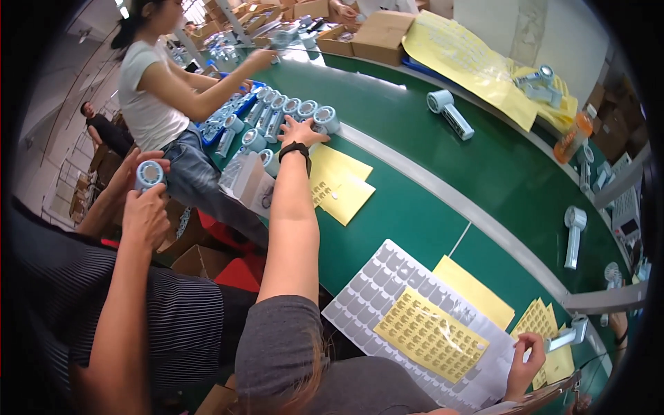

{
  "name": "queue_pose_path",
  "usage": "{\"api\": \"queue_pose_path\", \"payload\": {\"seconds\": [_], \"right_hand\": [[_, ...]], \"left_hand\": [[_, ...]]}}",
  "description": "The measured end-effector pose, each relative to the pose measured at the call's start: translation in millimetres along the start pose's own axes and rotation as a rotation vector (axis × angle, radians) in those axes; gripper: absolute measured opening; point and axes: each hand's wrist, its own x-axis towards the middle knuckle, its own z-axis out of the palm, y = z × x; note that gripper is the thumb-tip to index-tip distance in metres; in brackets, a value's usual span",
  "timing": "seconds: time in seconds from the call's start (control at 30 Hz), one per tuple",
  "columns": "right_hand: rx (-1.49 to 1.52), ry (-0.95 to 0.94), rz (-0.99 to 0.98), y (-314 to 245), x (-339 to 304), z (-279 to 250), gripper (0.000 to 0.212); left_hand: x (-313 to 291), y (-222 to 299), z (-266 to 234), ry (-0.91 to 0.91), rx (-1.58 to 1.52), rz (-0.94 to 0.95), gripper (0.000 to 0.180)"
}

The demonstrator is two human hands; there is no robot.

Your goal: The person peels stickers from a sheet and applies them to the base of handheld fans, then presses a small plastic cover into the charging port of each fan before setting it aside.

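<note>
My left hand is stretched far forward with fingers spread, over the near end of a row of pale blue handheld fans. It touches the fans beside the last round fan head; part of that fan is hidden under it. My right hand is at the lower right with curled fingers, by the edge of a white sheet of grey labels. Anything between those fingertips is too small to make out. A yellow sticker sheet lies on the label sheet. A fan lies right of my right hand.
A co-worker's hands hold a fan at left; another person reaches across the table. More fans lie on the green belt behind a metal rail. A clear box, yellow sheets and an orange bottle are around.
</note>
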Motion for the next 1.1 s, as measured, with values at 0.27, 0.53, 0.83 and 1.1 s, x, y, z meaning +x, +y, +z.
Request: {"api": "queue_pose_path", "payload": {"seconds": [0.27, 0.53, 0.83, 1.1], "right_hand": [[0.032, -0.036, -0.050, -26, 20, 9, 0.005], [0.068, -0.114, -0.109, -45, 38, 5, 0.005], [0.028, -0.021, 0.096, 12, 104, 56, 0.054], [-0.132, 0.067, -0.161, 31, 118, 25, 0.064]], "left_hand": [[-32, 44, 34, 0.169, 0.076, 0.202, 0.072], [-215, 158, 101, 0.132, 0.136, 0.817, 0.061], [-345, 244, 149, -0.026, 0.142, 1.173, 0.057], [-348, 227, 85, -0.566, 0.097, 1.189, 0.053]]}}
